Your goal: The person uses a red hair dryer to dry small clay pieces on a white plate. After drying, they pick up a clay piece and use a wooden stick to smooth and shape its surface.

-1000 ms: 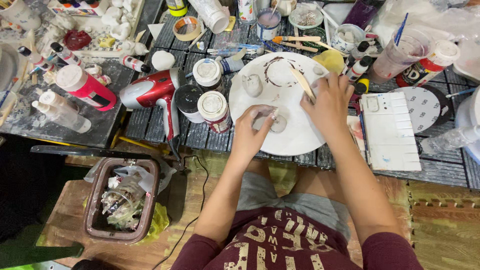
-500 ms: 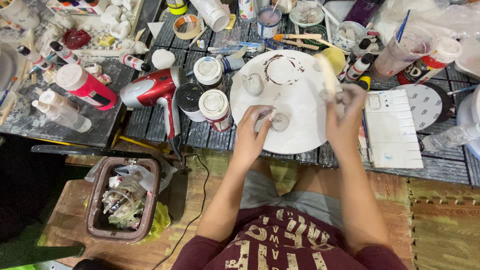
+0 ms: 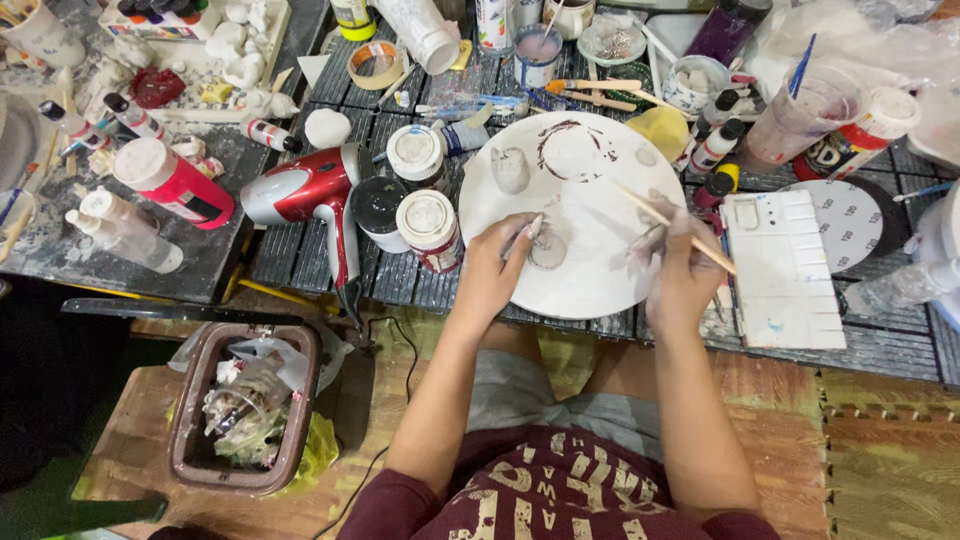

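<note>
- Since half a second ago the right hand (image 3: 683, 268) has dropped from the upper right rim of the round white board (image 3: 590, 270) to its right edge, and it now shows blurred with motion.
- Its fingers are curled shut on a thin wooden stick (image 3: 672, 227), which slants from the board's centre down toward the white paint palette (image 3: 783, 268) (the tip end is too fine to make out).
- By contrast the left hand (image 3: 497, 268) has barely shifted; its fingertips (image 3: 532, 229) are pinched together on a small pale round piece (image 3: 549, 250) lying on the board left of centre.
- That piece looks flat, whitish-grey and dusty, with a faint raised rim.
- Bare board lies open below and to the right of the piece; a brown ring stain (image 3: 570, 150) and a small white figure (image 3: 510, 168) take up its upper part.
- At the left edge, two white-lidded jars (image 3: 428, 228) stand touching or just beside the board, with a red hair dryer (image 3: 312, 195) further left.
- On the right, the palette sits just beside the rim, leaving the right hand little room.
- Along the near edge the slatted table (image 3: 300, 262) ends, above a brown waste bin (image 3: 243, 410) at lower left.
</note>
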